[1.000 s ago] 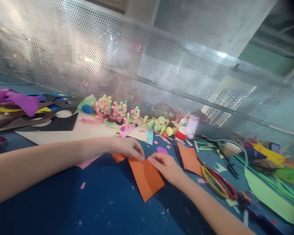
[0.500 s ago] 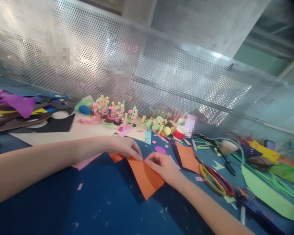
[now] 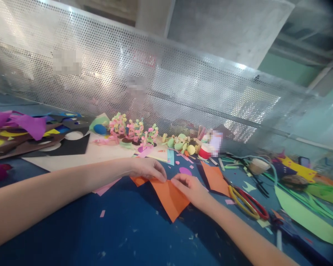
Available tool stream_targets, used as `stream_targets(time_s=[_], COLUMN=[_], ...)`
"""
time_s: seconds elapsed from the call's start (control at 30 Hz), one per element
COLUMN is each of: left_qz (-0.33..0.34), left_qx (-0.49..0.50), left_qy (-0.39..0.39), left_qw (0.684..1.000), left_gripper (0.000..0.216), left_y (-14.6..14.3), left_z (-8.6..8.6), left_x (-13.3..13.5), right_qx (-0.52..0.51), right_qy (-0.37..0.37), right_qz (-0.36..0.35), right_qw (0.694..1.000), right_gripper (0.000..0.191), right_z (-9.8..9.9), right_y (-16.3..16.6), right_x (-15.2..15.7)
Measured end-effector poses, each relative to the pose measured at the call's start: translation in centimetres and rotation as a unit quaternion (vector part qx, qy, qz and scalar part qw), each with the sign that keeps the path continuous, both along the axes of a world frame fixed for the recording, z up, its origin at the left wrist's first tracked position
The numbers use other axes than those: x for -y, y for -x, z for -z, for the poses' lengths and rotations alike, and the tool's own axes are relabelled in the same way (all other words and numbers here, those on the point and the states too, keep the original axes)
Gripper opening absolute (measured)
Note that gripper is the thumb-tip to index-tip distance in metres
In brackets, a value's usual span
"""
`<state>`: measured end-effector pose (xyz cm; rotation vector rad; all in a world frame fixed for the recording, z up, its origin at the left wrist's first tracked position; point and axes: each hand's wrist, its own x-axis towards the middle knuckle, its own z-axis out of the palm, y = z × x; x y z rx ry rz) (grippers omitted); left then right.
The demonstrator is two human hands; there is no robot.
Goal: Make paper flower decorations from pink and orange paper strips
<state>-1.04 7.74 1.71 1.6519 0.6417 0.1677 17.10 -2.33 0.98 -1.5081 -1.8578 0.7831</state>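
Note:
A piece of orange paper (image 3: 170, 201) is held up by its top edge between my two hands, its lower corner pointing toward me. My left hand (image 3: 148, 169) pinches that edge from the left, fingers closed. From the right, my right hand (image 3: 187, 184) grips the same edge with thumb and fingertips. Another bit of orange paper (image 3: 138, 181) shows under my left hand. To the right of my right hand lies a separate orange sheet (image 3: 214, 178), touching the blades of scissors with yellow and red handles (image 3: 245, 203).
Small paper plants with pink and green curls (image 3: 133, 131) stand at the back on a pale sheet (image 3: 80, 159). Black and purple paper scraps (image 3: 30, 125) pile at left. A dark blue glue gun (image 3: 296, 236) and a green paper strip (image 3: 308, 218) lie at right. Perforated metal mesh (image 3: 169, 81) rises behind.
The view has shifted slightly, so things on the table appear a little further right. Both hands keep their pinch on the orange paper, which has barely changed.

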Motion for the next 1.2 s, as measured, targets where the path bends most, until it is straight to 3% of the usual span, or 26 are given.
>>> stream_targets(time_s=[0.33, 0.7, 1.03, 1.2], left_qz=[0.007, -0.002, 0.019, 0.012], left_qx=[0.011, 0.032, 0.021, 0.021], left_qy=[0.015, 0.027, 0.017, 0.008], left_qw=[1.0, 0.999, 0.999, 1.0], left_gripper=[0.03, 0.019, 0.026, 0.025], left_y=[0.2, 0.0, 0.1, 0.2], left_z=[0.3, 0.7, 0.0, -0.4], left_x=[-0.4, -0.5, -0.1, 0.2], right_qx=[-0.094, -0.013, -0.101, -0.09], right_qy=[0.042, 0.031, 0.032, 0.013], right_qz=[-0.006, 0.019, -0.005, -0.013], right_qw=[0.995, 0.999, 0.994, 0.996], right_gripper=[0.027, 0.032, 0.025, 0.026], right_z=[0.2, -0.1, 0.7, 0.7], right_y=[-0.1, -0.2, -0.8, -0.9], right_x=[-0.3, -0.4, -0.3, -0.3])
